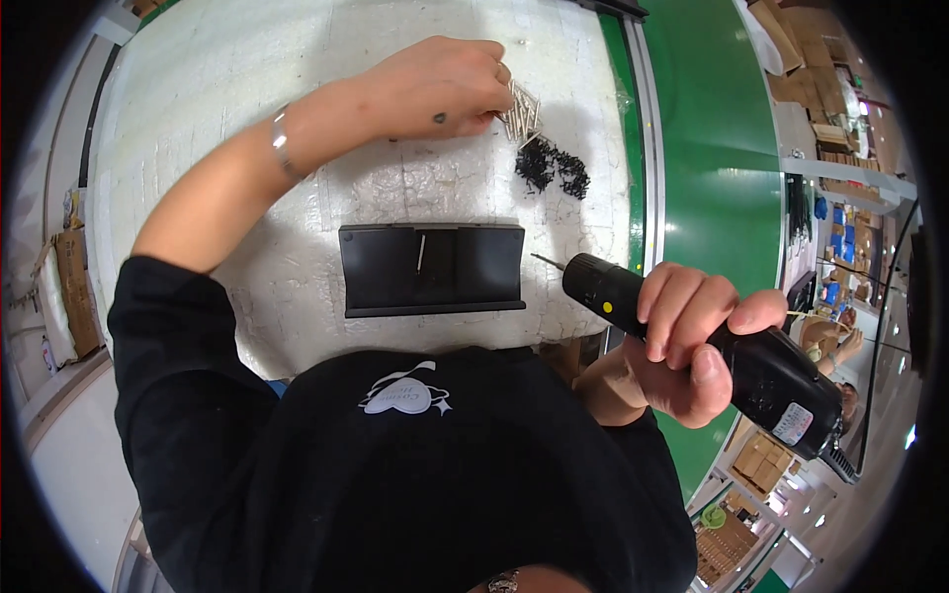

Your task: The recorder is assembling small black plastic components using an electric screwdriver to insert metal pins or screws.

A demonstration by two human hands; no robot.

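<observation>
My left hand [445, 87] reaches across the white work surface, its fingers curled in at the left edge of a heap of slim silver metal pins [524, 111]. What its fingertips pinch is hidden. My right hand [692, 341] wraps round a black electric screwdriver [613, 292], whose thin bit points left. Left of the bit lies a black rectangular plastic piece [479, 267] with a raised front edge. A single silver pin [422, 254] rests on that piece, a little left of its middle. Small black screws [535, 165] sit in two clumps just below the pin heap.
The work surface [297, 232] has a wrinkled plastic covering. To its right, past a metal rail [652, 128], runs a green conveyor-like strip [712, 148]. A cable [870, 395] hangs from the screwdriver's rear. Cardboard boxes [761, 462] and another person's hand [848, 346] appear at far right.
</observation>
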